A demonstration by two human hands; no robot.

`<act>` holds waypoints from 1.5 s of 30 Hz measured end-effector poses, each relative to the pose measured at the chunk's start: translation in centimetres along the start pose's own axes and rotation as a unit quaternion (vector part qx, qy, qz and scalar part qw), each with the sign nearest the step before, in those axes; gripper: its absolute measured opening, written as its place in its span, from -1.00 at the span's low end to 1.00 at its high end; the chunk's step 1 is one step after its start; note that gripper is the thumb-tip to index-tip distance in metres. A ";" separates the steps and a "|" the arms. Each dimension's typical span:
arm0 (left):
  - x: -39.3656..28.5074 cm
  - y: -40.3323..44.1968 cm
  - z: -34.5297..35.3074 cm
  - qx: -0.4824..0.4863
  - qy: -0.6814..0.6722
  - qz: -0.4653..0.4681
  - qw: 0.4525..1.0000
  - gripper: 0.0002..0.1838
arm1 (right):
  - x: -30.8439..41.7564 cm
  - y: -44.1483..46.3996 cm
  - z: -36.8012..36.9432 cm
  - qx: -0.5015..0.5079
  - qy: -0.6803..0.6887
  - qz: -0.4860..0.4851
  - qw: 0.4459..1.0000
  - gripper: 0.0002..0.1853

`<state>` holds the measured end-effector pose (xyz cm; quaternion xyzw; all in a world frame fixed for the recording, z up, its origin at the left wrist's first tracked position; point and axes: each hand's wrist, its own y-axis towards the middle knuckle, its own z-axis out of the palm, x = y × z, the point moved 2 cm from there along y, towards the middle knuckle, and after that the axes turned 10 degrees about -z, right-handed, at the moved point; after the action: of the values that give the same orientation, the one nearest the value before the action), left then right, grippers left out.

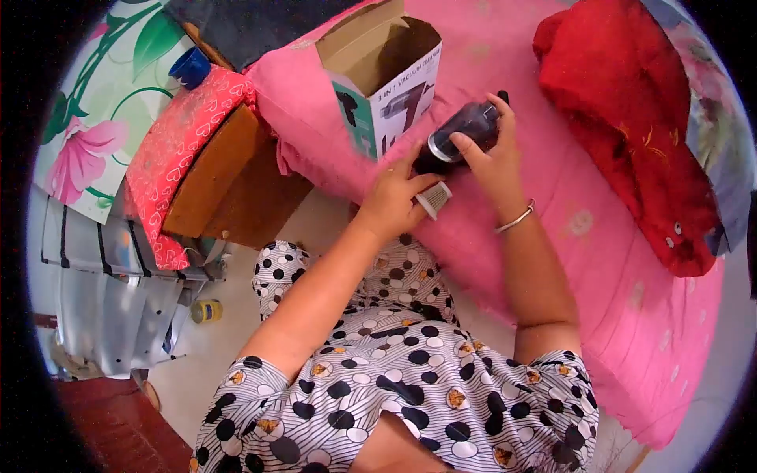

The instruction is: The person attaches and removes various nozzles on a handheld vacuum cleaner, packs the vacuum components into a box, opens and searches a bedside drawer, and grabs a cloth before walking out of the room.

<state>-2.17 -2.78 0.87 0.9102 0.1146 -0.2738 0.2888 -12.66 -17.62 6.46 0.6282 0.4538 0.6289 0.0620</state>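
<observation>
Black device (475,121) hides partly behind right hand (495,156).

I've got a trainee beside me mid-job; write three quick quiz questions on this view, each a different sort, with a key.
1. Which hand holds the pale ribbed piece?
2. True or false: the carton's top is closed.
3. The red cloth lies on: A) the floor, B) the pink cover, C) the carton.

Key: 1. The left hand. 2. False; it stands open. 3. B.
</observation>
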 end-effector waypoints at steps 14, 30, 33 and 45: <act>0.5 0.0 0.8 -0.008 -0.013 0.024 1.000 -0.59 | 3.1 0.6 -0.1 0.088 -0.028 -0.103 0.990 -0.19; -0.7 -0.2 0.5 -0.033 0.006 0.003 0.999 -0.63 | 2.3 0.4 -0.1 0.098 -0.058 -0.056 0.992 -0.24; -0.3 0.1 0.8 -0.029 -0.001 0.011 1.000 -0.63 | 2.1 0.6 -0.1 0.106 -0.077 -0.080 0.988 -0.23; 0.0 0.2 0.8 -0.024 -0.013 0.000 1.000 -0.61 | 0.9 -0.3 -0.3 0.086 0.003 -0.048 0.995 0.07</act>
<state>-2.47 -3.37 0.45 0.8996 0.1171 -0.2822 0.3119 -13.29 -17.04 6.93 0.6063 0.5364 0.5859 0.0365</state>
